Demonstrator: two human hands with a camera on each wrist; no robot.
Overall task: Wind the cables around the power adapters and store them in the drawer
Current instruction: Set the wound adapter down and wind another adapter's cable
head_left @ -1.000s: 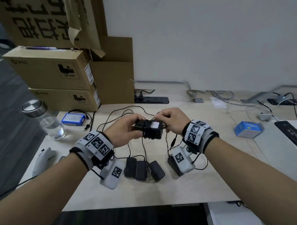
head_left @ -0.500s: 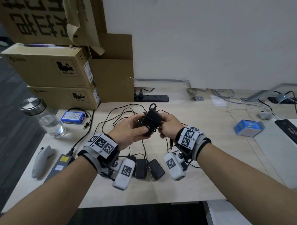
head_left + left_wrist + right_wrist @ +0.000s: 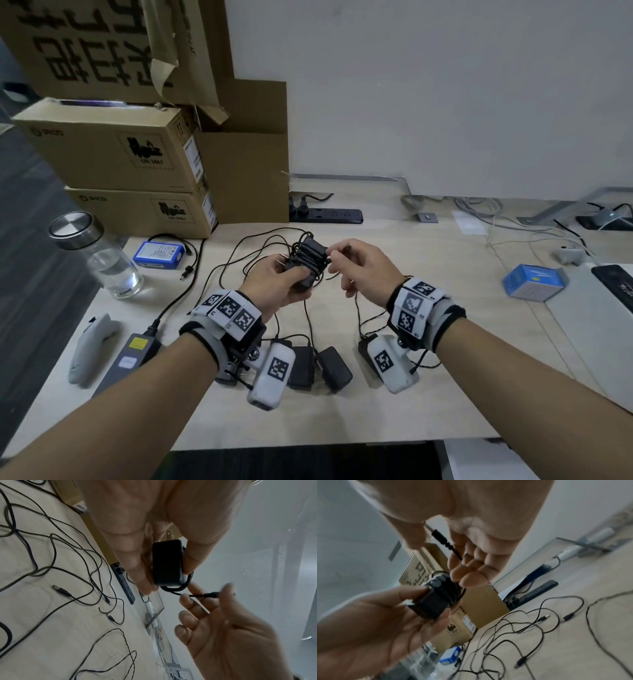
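Note:
My left hand [image 3: 279, 286] grips a black power adapter [image 3: 306, 262] above the desk, its cable wound round it in several turns; in the left wrist view the adapter [image 3: 167, 562] sits between thumb and fingers with its prongs up. My right hand [image 3: 356, 263] pinches the free end of that cable [image 3: 444, 540] near its barrel plug, just right of the adapter. Three more black adapters [image 3: 317, 366] lie on the desk below my wrists, their loose cables [image 3: 246, 253] spread over the desk behind.
Stacked cardboard boxes [image 3: 120, 161] stand at the back left, a black power strip [image 3: 325, 215] by the wall. A glass bottle [image 3: 99, 257], a blue battery pack [image 3: 157, 254] and a grey power brick [image 3: 128, 358] are on the left; a blue box [image 3: 532, 281] on the right.
The adapter has been turned in my left hand and more cable lies wound round it. My right hand has drawn away to the right with the cable's plug end.

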